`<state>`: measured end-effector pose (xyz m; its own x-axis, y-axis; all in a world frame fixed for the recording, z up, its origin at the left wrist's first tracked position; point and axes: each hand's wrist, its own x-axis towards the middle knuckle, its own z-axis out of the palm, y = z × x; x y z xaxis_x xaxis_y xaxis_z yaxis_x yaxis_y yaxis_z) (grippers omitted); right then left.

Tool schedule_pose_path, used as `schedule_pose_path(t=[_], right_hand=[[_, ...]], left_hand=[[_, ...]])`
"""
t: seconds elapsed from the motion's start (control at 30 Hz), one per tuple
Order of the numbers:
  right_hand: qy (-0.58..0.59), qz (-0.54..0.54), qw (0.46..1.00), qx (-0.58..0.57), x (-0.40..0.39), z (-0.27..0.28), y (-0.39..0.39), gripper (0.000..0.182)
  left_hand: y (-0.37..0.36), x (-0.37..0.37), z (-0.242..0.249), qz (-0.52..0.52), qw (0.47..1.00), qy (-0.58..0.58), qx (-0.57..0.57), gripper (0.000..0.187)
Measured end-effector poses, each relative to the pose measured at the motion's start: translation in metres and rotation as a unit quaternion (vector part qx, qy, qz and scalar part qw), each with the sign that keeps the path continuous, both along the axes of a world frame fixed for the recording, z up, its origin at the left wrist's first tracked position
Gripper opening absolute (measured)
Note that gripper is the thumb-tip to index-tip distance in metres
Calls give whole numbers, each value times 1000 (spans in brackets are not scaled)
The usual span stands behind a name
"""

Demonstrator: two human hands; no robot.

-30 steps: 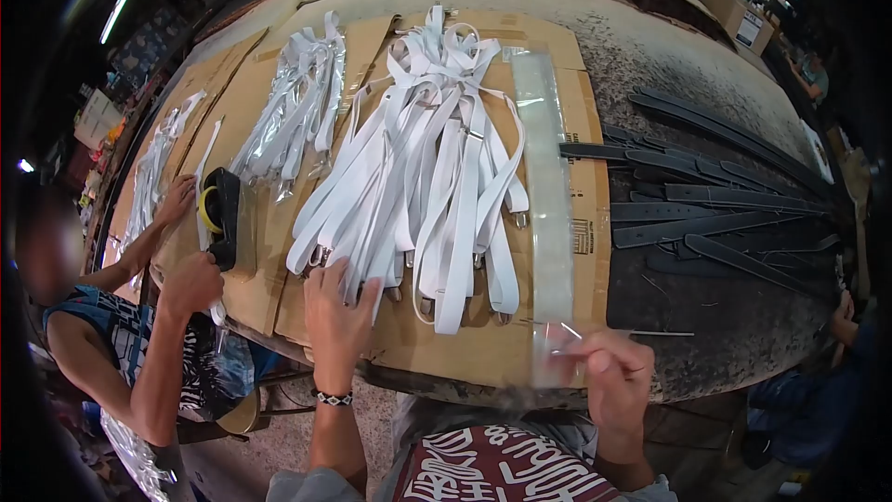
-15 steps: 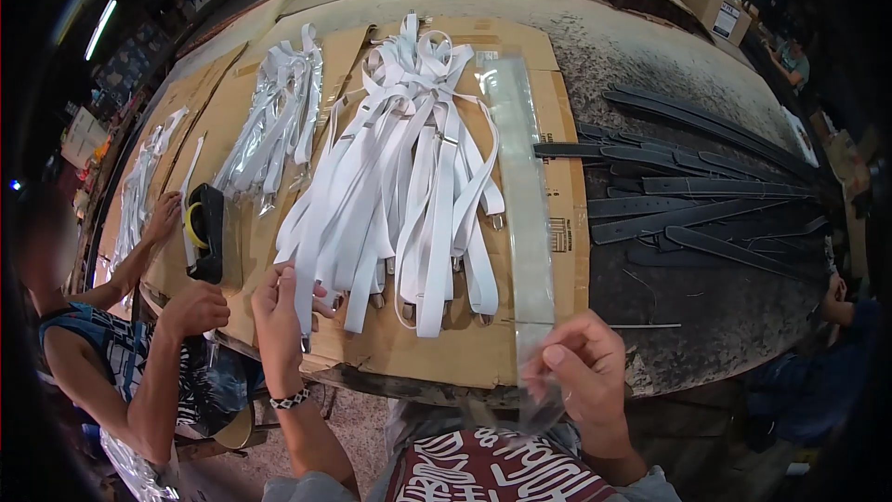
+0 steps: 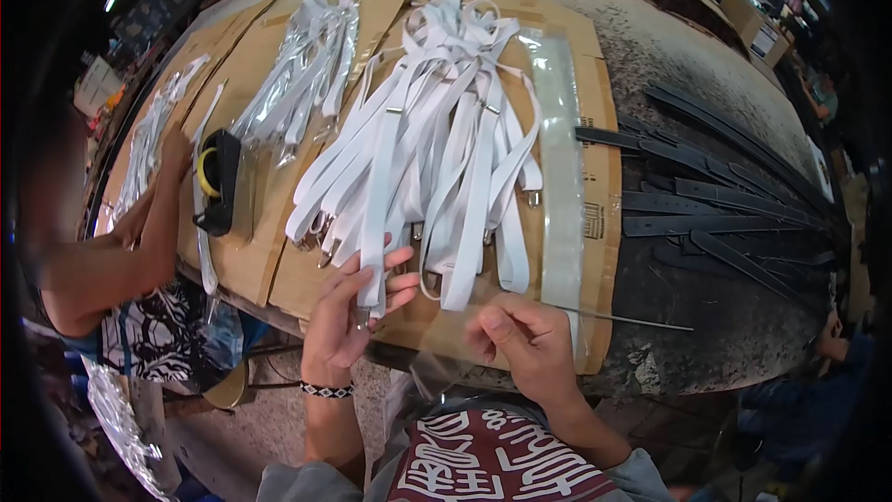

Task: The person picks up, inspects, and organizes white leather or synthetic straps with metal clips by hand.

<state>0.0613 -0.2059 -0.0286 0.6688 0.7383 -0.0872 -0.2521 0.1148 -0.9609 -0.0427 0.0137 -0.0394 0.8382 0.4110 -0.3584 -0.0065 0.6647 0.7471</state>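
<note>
A pile of white elastic suspenders (image 3: 446,158) with metal clips lies on cardboard in front of me. My left hand (image 3: 342,316) is closed around the lower end of one white strap, its clip at my fingers. My right hand (image 3: 528,339) pinches a thin clear plastic bag (image 3: 439,367), which hangs below and to its left, close to my left hand. The bag's outline is faint. Beyond my right hand, a stack of flat clear bags (image 3: 562,186) lies along the cardboard's right side.
Black straps (image 3: 725,195) are spread on the dark tabletop at right, with a thin rod (image 3: 641,321) near the front edge. At left stands a tape dispenser (image 3: 218,181). Bagged suspenders (image 3: 302,74) lie behind it. A co-worker's arm (image 3: 153,232) reaches over the left side.
The view has shifted. My right hand has moved left with the clear bag, toward my left hand. My left hand now grips a strap's end nearer the pile's middle.
</note>
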Motion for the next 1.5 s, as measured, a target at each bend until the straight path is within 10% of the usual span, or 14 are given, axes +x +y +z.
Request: schedule_pose_path(t=[0.33,1.13,1.5], right_hand=[[17,-36,999,7,0,-9,3,22],[102,62,993,10,-8,-29,12,24],[-18,24,998,-55,-13,-30,22,36]], left_hand=[[-17,-29,-1,-128,966,161,158,67],[-30,-37,-6,-95,978,67,175,58],[-35,-12,-8,-34,999,-1,-36,53]])
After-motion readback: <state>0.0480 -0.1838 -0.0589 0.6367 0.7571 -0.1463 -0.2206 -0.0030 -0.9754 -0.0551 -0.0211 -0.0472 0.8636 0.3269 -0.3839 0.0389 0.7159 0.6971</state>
